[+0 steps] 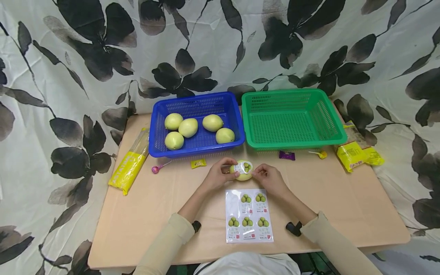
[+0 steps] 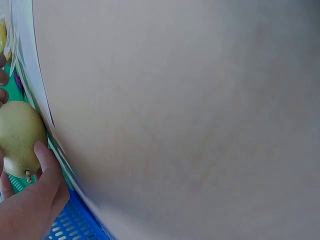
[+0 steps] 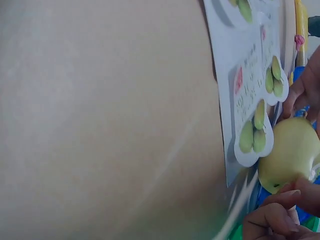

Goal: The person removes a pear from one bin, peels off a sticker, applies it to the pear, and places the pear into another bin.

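Observation:
A pale yellow-green pear (image 1: pixel 245 178) is above the middle of the table, with a pear-picture sticker (image 1: pixel 242 167) across its upper side. My left hand (image 1: pixel 218 173) grips one end; in the left wrist view its thumb lies beside the stem of the pear (image 2: pixel 20 135). At the other end, my right hand (image 1: pixel 269 178) has thumb and forefinger together at the sticker's edge, touching the pear. The right wrist view shows that hand's (image 3: pixel 277 217) curled fingers against the pear (image 3: pixel 287 150). Just below lies a sticker sheet (image 1: pixel 232 200) with several pear stickers.
Behind stand a blue basket (image 1: pixel 197 152) holding several pears and a green basket (image 1: pixel 292 146). Yellow packets lie at left (image 1: pixel 132 164) and right (image 1: pixel 354 154). A pink lollipop (image 1: pixel 156 169), yellow candy (image 1: pixel 198 163), purple candy (image 1: pixel 287 155) and yellow lollipop (image 1: pixel 322 154) lie along the baskets' front.

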Available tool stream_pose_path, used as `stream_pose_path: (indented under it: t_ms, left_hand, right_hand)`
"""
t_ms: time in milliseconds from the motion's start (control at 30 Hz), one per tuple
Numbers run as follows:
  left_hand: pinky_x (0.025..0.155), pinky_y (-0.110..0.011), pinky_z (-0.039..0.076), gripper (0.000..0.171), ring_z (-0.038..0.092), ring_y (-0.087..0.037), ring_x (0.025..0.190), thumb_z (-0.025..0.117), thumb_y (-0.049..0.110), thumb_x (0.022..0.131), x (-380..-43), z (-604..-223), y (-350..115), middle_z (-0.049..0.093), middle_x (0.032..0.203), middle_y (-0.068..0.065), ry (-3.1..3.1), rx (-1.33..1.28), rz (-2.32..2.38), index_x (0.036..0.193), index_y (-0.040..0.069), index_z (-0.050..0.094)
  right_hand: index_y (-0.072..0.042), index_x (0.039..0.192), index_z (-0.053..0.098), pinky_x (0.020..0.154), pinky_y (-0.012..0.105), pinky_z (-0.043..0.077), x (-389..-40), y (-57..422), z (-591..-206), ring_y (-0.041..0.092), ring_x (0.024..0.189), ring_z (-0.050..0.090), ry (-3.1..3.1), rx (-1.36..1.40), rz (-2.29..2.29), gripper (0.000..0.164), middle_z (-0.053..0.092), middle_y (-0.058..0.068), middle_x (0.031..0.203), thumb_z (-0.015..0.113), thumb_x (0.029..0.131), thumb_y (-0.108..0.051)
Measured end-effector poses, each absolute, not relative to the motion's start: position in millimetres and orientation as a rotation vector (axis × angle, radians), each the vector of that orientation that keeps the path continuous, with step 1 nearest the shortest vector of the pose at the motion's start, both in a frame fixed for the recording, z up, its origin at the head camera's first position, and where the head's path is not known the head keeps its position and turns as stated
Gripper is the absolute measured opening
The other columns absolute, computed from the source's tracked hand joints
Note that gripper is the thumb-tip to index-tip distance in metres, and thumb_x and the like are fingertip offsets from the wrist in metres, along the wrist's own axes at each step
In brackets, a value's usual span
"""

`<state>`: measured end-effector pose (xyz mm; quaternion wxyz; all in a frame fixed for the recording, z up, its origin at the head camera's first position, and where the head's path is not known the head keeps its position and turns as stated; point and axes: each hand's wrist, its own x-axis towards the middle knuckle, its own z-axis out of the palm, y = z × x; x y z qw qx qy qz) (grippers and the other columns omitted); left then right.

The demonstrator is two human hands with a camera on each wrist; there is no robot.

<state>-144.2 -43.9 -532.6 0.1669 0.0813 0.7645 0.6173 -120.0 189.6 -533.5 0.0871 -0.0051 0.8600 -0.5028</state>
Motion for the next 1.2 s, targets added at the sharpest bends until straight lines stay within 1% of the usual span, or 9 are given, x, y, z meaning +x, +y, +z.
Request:
stream_pose_path:
  t_ms: [100,133,267,367,500,667,833,1000,1200]
  left_hand:
    - [0.093,-0.032,0.06,0.036,0.068,-0.033,0.119,0.08,0.005,0.091,-144.1,-533.3,-44.0,0.063,0.133,-0.016,2.163,0.233,1.765,0.123,0.008,0.065]
    - [0.093,-0.032,0.06,0.036,0.067,-0.033,0.119,0.079,0.005,0.091,-144.0,-533.6,-44.0,0.063,0.133,-0.016,2.157,0.234,1.769,0.123,0.008,0.065]
    - [0.093,-0.033,0.06,0.036,0.068,-0.033,0.119,0.08,0.007,0.091,-143.1,-535.0,-44.6,0.063,0.133,-0.015,2.148,0.239,1.773,0.124,0.009,0.065]
    - [0.093,-0.032,0.059,0.037,0.068,-0.031,0.116,0.08,0.008,0.091,-141.8,-535.5,-45.1,0.063,0.132,-0.014,2.155,0.245,1.773,0.124,0.01,0.065]
    - [0.09,-0.03,0.059,0.036,0.069,-0.029,0.114,0.079,0.006,0.091,-139.9,-534.8,-44.7,0.063,0.13,-0.014,2.146,0.239,1.782,0.124,0.009,0.064]
    - [0.089,-0.029,0.06,0.035,0.07,-0.028,0.114,0.078,0.005,0.092,-138.1,-533.4,-44.0,0.063,0.129,-0.014,2.141,0.231,1.785,0.123,0.007,0.063]
    - [0.089,-0.029,0.06,0.033,0.069,-0.027,0.115,0.078,0.007,0.093,-137.2,-533.0,-43.8,0.063,0.128,-0.012,2.148,0.229,1.777,0.122,0.009,0.063]
    - [0.087,-0.031,0.061,0.032,0.069,-0.027,0.115,0.079,0.009,0.093,-135.8,-532.8,-43.5,0.063,0.128,-0.008,2.153,0.223,1.754,0.121,0.014,0.064]
    - [0.093,-0.034,0.06,0.031,0.067,-0.031,0.121,0.079,0.01,0.093,-134.0,-531.7,-43.0,0.062,0.129,-0.008,2.179,0.219,1.737,0.12,0.015,0.065]
  right_hand:
    - [-0.002,0.112,0.067,0.069,0.024,0.049,-123.1,190.9,-531.9,0.018,0.083,0.058,2.523,-0.015,-1.533,0.021,0.067,0.013,0.1,0.069,0.102,-0.021]
    - [-0.002,0.12,0.065,0.069,0.024,0.051,-124.4,191.1,-531.2,0.019,0.084,0.059,2.503,-0.031,-1.546,0.028,0.067,0.015,0.107,0.069,0.102,-0.022]
    - [-0.003,0.149,0.049,0.067,0.025,0.054,-130.2,189.0,-528.5,0.02,0.082,0.06,2.46,-0.211,-1.504,0.068,0.058,0.019,0.135,0.08,0.093,-0.028]
    - [-0.003,0.155,0.041,0.068,0.023,0.053,-133.6,186.2,-526.8,0.018,0.082,0.058,2.487,-0.388,-1.409,0.085,0.053,0.022,0.141,0.086,0.087,-0.026]
    - [-0.004,0.154,0.044,0.068,0.022,0.052,-135.8,183.1,-523.9,0.018,0.084,0.057,2.531,-0.489,-1.318,0.085,0.053,0.02,0.132,0.089,0.084,-0.021]
    - [-0.009,0.153,0.046,0.071,0.025,0.051,-137.6,182.4,-522.7,0.019,0.087,0.057,2.589,-0.5,-1.216,0.086,0.055,0.014,0.127,0.091,0.081,-0.022]
    - [-0.01,0.154,0.044,0.077,0.03,0.05,-138.8,183.7,-523.7,0.02,0.093,0.057,2.62,-0.559,-1.138,0.089,0.053,0.014,0.129,0.092,0.081,-0.023]
    - [-0.013,0.152,0.048,0.081,0.037,0.051,-138.8,183.9,-522.3,0.023,0.099,0.057,2.65,-0.621,-1.093,0.087,0.053,0.013,0.127,0.093,0.079,-0.023]
    - [-0.013,0.149,0.051,0.086,0.045,0.055,-139.5,184.1,-521.1,0.025,0.104,0.06,2.693,-0.658,-1.043,0.086,0.055,0.011,0.127,0.095,0.076,-0.026]
